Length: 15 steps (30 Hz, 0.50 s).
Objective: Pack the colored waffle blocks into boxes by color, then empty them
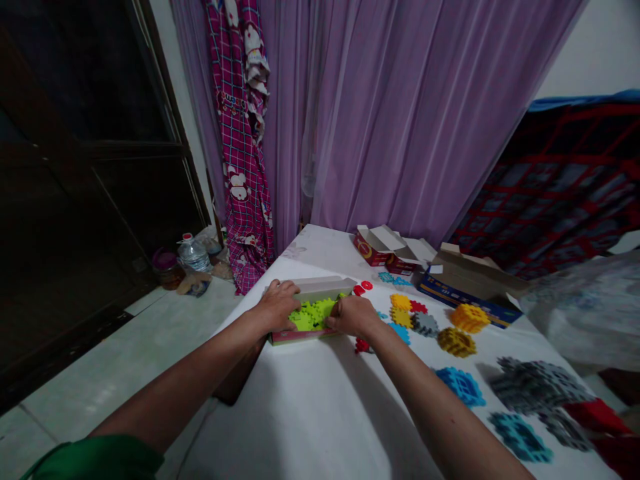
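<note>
While the left hand [279, 305] spreads over the box's [306, 335] edge, I can't tell the right hand's [353, 315] grip; rightward, blue carton [467, 300] lettering blurs.

You have one left hand [280, 305] and one right hand [354, 315] at one long box [309, 335] of lime-green gear-edged pieces [314, 313], too crowded to count. You face two open red cartons [369, 252], one open blue carton [450, 295], one teal stack [515, 427], one water bottle [194, 255], one purple-lidded jar [167, 268].

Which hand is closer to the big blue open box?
The right hand: it's at the right end of the green-filled box, left of the blue box. The left hand, at the opposite end, is farther away.
</note>
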Each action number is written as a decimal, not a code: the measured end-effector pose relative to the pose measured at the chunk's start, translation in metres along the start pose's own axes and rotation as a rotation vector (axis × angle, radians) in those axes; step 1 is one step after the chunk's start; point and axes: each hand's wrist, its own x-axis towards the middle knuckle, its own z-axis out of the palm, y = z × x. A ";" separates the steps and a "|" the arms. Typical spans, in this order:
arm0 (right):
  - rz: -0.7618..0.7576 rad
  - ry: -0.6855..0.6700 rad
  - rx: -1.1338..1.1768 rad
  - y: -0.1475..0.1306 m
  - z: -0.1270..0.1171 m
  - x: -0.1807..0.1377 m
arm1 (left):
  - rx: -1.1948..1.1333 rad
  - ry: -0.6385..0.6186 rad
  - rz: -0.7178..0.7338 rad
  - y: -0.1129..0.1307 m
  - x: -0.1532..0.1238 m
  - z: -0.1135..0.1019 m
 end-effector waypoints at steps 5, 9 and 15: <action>0.031 -0.065 -0.046 -0.015 -0.006 0.009 | 0.033 -0.008 0.033 0.000 0.002 0.005; 0.052 -0.120 -0.021 -0.024 -0.010 0.011 | 0.014 -0.014 0.032 -0.002 0.003 0.006; 0.083 -0.146 -0.001 -0.032 -0.008 0.014 | 0.006 -0.012 0.023 -0.002 0.004 0.003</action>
